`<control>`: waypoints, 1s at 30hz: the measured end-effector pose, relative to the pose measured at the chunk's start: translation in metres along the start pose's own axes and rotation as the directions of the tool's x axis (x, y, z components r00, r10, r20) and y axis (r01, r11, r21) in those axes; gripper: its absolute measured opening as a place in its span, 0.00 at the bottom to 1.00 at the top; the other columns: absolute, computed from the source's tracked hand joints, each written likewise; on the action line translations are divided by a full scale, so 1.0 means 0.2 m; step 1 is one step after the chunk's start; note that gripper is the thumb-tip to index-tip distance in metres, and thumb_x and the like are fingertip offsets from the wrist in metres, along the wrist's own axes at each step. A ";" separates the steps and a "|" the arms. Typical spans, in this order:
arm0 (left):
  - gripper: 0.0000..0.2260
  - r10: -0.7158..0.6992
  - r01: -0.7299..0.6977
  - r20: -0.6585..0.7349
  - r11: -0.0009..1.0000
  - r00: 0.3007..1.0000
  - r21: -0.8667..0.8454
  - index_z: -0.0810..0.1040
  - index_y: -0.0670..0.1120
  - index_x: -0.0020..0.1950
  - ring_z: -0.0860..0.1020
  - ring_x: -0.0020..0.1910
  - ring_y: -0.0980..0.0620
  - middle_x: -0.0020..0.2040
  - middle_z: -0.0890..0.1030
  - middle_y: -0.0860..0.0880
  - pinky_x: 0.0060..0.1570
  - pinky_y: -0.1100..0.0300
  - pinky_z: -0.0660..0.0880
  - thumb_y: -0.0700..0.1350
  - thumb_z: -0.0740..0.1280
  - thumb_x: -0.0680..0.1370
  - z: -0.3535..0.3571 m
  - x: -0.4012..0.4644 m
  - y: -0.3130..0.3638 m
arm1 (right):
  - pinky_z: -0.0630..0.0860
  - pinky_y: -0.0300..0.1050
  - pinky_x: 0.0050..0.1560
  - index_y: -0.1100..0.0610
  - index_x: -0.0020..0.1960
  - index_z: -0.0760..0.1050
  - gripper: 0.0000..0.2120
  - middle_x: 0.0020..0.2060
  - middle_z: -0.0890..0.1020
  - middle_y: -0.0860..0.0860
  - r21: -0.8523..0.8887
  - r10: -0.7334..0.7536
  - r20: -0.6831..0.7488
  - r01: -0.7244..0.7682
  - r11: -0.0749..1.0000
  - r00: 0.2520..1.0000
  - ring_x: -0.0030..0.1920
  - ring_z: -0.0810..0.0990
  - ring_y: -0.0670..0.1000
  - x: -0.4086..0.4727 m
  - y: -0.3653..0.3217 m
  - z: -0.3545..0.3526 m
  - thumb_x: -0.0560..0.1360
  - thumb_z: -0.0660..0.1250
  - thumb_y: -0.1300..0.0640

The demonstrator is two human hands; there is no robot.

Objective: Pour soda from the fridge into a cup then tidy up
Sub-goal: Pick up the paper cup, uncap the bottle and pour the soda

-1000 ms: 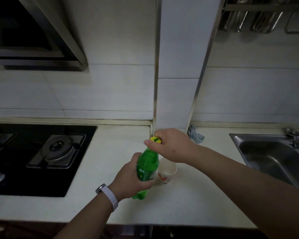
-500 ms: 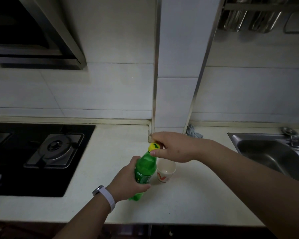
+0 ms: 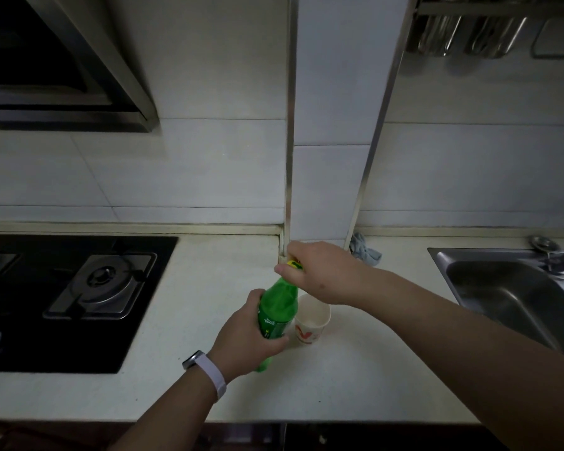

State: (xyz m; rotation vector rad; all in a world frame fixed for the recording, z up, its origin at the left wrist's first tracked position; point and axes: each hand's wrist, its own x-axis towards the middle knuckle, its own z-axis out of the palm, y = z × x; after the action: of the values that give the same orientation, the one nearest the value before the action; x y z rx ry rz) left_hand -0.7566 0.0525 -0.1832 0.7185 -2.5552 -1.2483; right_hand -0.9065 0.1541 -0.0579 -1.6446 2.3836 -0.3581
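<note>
Two hands are on the green plastic soda bottle (image 3: 278,312) at once. The left hand (image 3: 246,341) is wrapped round its labelled belly, fingers curled tight on the plastic. The right hand (image 3: 319,271) reaches over from the sink side, its fingers (image 3: 282,269) closed round the yellow screw cap (image 3: 294,264).

That bottle stands on the pale worktop (image 3: 355,379), near the front edge, with its base hidden behind the left hand and wrist. Its long axis runs close to upright, and the cap end points up and leans a little toward the tiled wall. Just beside it on the right, perhaps touching, is the white paper cup with a red mark (image 3: 310,323), upright and mouth open.

From where I stand, the risk looks like the fizz. If the cap comes off fast, soda could foam up and run down over the left hand onto the worktop. A hard squeeze on the soft belly as the seal breaks would push it out faster.

The cup worries me too. It is light and sits under the right wrist, so a dropped forearm or a swing of the bottle could tip it over. A loosened cap could also slip from those fingers and roll toward the steel sink (image 3: 502,288).
</note>
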 end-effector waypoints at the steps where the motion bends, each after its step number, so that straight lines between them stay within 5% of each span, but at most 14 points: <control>1: 0.29 0.002 -0.002 0.013 1.000 1.000 -0.009 0.63 0.62 0.58 0.80 0.43 0.60 0.47 0.80 0.58 0.42 0.58 0.79 0.52 0.77 0.66 0.00 0.00 -0.01 | 0.69 0.48 0.39 0.56 0.48 0.69 0.17 0.39 0.76 0.53 -0.001 -0.023 0.030 0.023 1.000 0.999 0.40 0.74 0.52 0.00 0.00 -0.01 0.80 0.56 0.41; 11: 0.31 -0.007 0.019 0.141 0.996 0.990 -0.082 0.65 0.62 0.59 0.82 0.48 0.58 0.50 0.82 0.55 0.49 0.52 0.81 0.52 0.79 0.63 0.00 0.00 -0.06 | 0.69 0.42 0.50 0.50 0.58 0.72 0.09 0.52 0.75 0.47 0.115 -0.200 0.159 0.183 0.976 0.967 0.51 0.73 0.47 -0.02 0.07 -0.04 0.80 0.61 0.49; 21: 0.29 -0.003 0.003 -0.020 1.000 1.000 0.023 0.64 0.61 0.58 0.80 0.42 0.60 0.47 0.80 0.58 0.36 0.65 0.74 0.53 0.78 0.65 0.02 0.00 0.03 | 0.68 0.45 0.34 0.54 0.42 0.70 0.18 0.35 0.76 0.50 0.035 0.059 -0.058 -0.057 0.998 0.997 0.36 0.74 0.50 0.00 0.04 -0.01 0.77 0.59 0.40; 26: 0.30 -0.008 0.008 0.006 0.999 1.000 0.033 0.63 0.62 0.59 0.80 0.42 0.60 0.47 0.80 0.59 0.38 0.62 0.77 0.54 0.78 0.65 0.02 0.01 0.02 | 0.68 0.46 0.38 0.53 0.49 0.71 0.14 0.40 0.77 0.51 0.002 -0.003 0.024 0.003 1.000 1.000 0.41 0.74 0.50 -0.02 0.04 -0.03 0.80 0.57 0.43; 30: 0.29 -0.021 0.023 0.055 0.999 0.998 -0.031 0.65 0.62 0.58 0.81 0.45 0.60 0.49 0.81 0.58 0.44 0.60 0.80 0.52 0.79 0.65 0.01 0.00 -0.01 | 0.71 0.44 0.50 0.51 0.58 0.73 0.09 0.52 0.75 0.48 0.098 -0.140 0.094 0.131 0.987 0.986 0.50 0.74 0.48 -0.03 0.04 -0.05 0.80 0.60 0.50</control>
State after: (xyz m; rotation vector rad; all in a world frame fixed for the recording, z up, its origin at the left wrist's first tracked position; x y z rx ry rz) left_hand -0.7570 0.0524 -0.1867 0.7177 -2.5711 -1.3294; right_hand -0.9145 0.1636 -0.0511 -1.7451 2.1565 -0.3923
